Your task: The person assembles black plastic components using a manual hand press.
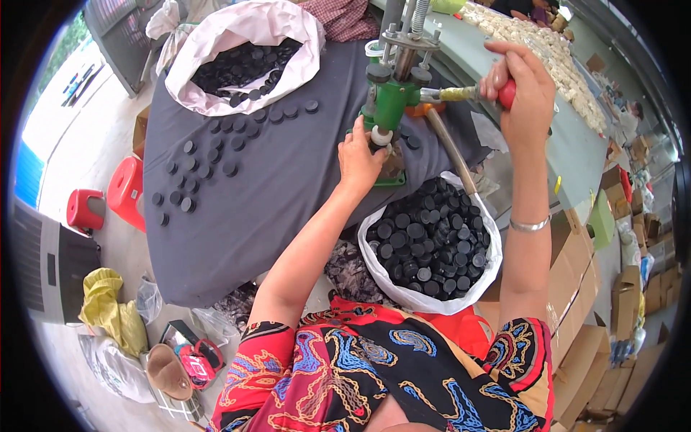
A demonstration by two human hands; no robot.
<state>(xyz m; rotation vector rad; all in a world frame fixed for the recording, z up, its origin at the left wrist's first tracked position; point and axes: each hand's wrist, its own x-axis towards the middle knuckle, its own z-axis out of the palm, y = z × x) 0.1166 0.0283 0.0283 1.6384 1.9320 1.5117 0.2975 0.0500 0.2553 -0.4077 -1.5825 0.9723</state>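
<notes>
A green hand press (394, 101) stands on the dark-cloth table in front of me. My left hand (359, 160) is at its base, fingers closed on a round black cap (376, 144) under the white press tip (381, 135). Part of that cap is hidden by the fingers. My right hand (524, 85) grips the press lever (458, 93) by its red knob (507, 93), with the index finger pointing out. Several loose black caps (229, 169) lie scattered on the dark cloth (266, 209) to the left.
A white sack (314, 32) of black pieces sits at the far left of the table. Near my lap, another white sack (492, 268) is full of black caps. A metal bar (452, 151) slants beside the press. Red stools (127, 191) stand left; cardboard boxes (576, 288) lie right.
</notes>
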